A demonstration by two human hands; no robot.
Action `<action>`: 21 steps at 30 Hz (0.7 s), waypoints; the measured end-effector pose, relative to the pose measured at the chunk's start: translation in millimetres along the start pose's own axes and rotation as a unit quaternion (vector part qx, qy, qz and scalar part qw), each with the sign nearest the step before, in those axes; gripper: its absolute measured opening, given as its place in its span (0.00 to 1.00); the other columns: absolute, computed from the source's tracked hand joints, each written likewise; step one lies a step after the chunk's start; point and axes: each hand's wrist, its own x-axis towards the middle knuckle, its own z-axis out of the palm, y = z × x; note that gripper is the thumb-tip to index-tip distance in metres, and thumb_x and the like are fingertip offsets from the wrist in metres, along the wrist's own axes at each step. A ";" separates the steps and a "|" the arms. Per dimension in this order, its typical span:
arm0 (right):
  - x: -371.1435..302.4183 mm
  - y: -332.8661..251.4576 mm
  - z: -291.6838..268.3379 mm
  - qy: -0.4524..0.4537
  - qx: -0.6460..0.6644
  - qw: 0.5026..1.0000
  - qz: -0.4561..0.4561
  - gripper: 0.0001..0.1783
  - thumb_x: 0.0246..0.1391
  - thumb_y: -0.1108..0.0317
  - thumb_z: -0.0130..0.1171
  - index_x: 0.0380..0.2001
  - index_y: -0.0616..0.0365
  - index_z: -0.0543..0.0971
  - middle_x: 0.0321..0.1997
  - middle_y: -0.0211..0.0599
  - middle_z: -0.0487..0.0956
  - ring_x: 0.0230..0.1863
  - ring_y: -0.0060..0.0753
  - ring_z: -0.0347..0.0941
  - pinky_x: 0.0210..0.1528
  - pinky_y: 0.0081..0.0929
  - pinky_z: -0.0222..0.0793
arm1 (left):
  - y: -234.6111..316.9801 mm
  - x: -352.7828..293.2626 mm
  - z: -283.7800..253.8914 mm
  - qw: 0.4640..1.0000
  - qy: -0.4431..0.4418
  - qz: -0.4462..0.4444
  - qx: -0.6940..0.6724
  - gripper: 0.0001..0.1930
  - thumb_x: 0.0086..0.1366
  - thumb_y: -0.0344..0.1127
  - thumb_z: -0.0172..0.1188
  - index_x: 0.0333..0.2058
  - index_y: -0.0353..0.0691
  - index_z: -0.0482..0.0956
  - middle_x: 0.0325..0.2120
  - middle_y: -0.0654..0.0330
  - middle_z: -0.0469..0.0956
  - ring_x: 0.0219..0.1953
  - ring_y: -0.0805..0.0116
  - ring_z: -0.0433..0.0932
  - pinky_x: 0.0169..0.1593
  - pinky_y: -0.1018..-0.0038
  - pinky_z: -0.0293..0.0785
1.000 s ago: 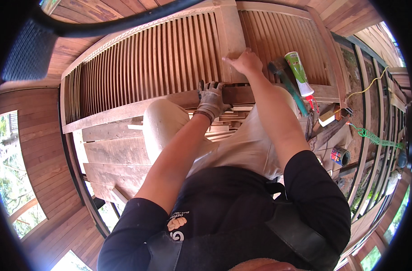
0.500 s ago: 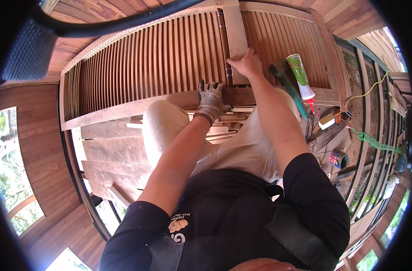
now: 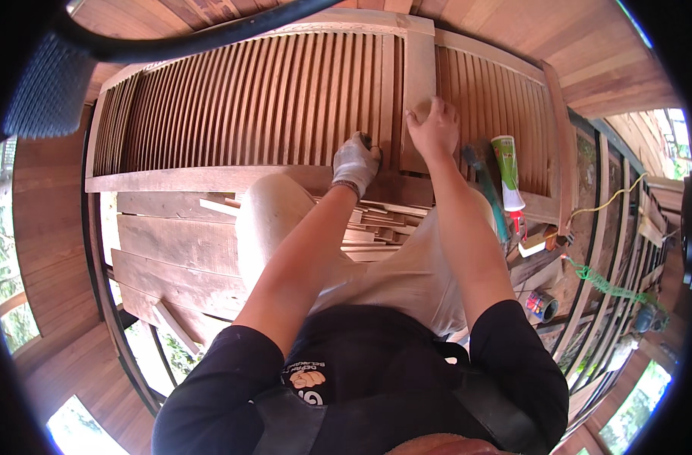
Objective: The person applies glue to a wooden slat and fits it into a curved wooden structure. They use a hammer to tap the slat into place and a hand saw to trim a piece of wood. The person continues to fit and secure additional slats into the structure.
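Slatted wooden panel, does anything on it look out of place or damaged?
Nothing looks clearly broken or spilled. Slightly odd: a bottle and a green-handled tool lie on the panel, their ends jutting past its near edge.

From my distant seat I'm looking through the left head-worn fisheye, tipped steeply down: black shirt close below at six o'clock, louvred panel farther out toward twelve, black curved bar looming near the lens at eleven, wall boards bowing along the rim at nine!

left gloved hand: at louvred panel | right hand: at crosspiece | bottle: on panel
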 end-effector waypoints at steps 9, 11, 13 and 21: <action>31.2 -73.1 22.2 -0.186 -0.055 0.981 0.010 0.15 0.60 0.68 0.51 0.48 0.61 0.78 0.46 0.56 0.83 0.48 0.55 0.82 0.48 0.47 0.80 | -2.2 0.7 3.0 0.992 0.072 -0.033 -0.097 0.14 0.61 0.35 0.58 0.46 0.42 0.80 0.44 0.47 0.82 0.50 0.49 0.80 0.56 0.58 0.75; 33.9 -68.7 30.9 -0.159 -0.064 0.985 -0.002 0.16 0.62 0.68 0.46 0.47 0.62 0.79 0.46 0.58 0.83 0.50 0.54 0.81 0.48 0.49 0.80 | 0.8 1.0 -1.0 0.990 0.069 -0.055 -0.114 0.14 0.61 0.35 0.58 0.46 0.41 0.81 0.44 0.47 0.82 0.50 0.49 0.80 0.56 0.58 0.75; 35.7 -69.9 35.5 -0.166 -0.070 0.984 0.005 0.16 0.63 0.68 0.45 0.47 0.62 0.79 0.47 0.58 0.82 0.51 0.55 0.81 0.49 0.49 0.79 | 1.3 2.6 -4.9 0.985 0.068 -0.077 -0.139 0.15 0.61 0.36 0.58 0.46 0.41 0.81 0.44 0.47 0.83 0.51 0.49 0.80 0.56 0.59 0.75; 53.6 -62.0 38.8 -0.147 0.017 0.984 0.101 0.14 0.49 0.70 0.62 0.40 0.64 0.81 0.47 0.56 0.83 0.51 0.57 0.80 0.54 0.42 0.77 | -3.3 16.5 2.6 0.949 0.095 -0.121 -0.276 0.15 0.62 0.40 0.61 0.44 0.40 0.82 0.41 0.47 0.84 0.48 0.49 0.82 0.54 0.58 0.76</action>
